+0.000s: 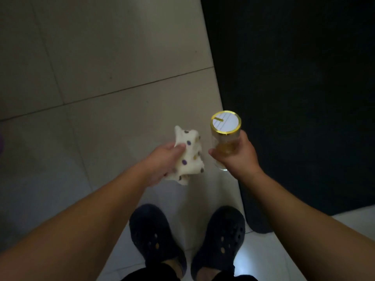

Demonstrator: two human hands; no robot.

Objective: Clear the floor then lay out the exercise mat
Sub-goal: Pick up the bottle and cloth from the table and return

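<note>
My left hand (162, 163) grips a crumpled white cloth (189, 155) with dark and gold dots, held above the tiled floor (101, 98). My right hand (237, 157) is wrapped round a clear glass jar (224, 145) with a gold-rimmed white lid (225, 122), held upright just right of the cloth. A dark exercise mat (294, 98) lies flat on the floor along the right side, its left edge running past my right hand. The jar hangs over that edge.
My two feet in dark clogs (156, 240) stand on the pale tiles at the bottom, the right one beside the mat's near corner. A purple object (1, 142) peeks in at the left edge. The room is dim.
</note>
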